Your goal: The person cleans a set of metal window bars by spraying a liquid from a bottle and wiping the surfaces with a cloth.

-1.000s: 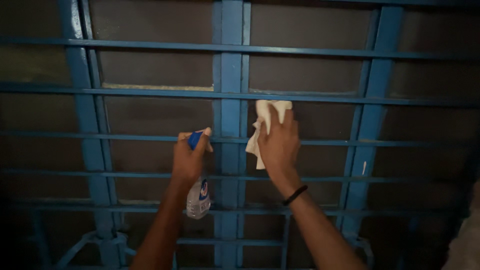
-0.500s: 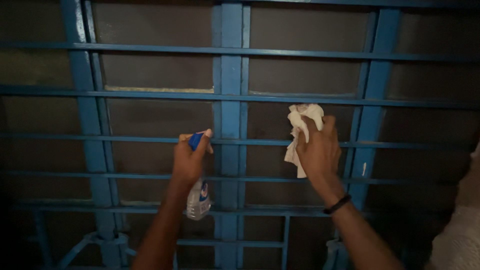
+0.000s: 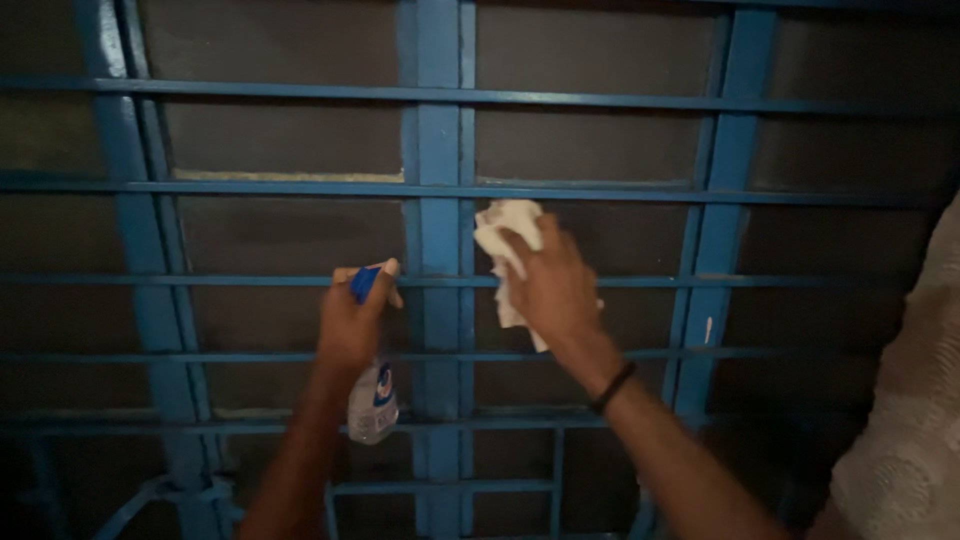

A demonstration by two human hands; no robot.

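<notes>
My left hand [image 3: 350, 325] gripped the spray bottle [image 3: 372, 400]; my right hand [image 3: 555, 290] pressed a white cloth [image 3: 505, 235] mid-frame. Knuckles could have scraped the blue bars [image 3: 440, 250].

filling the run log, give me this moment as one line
left hand: holds spray bottle | right hand: presses white cloth on glass pane | blue window grille
</notes>
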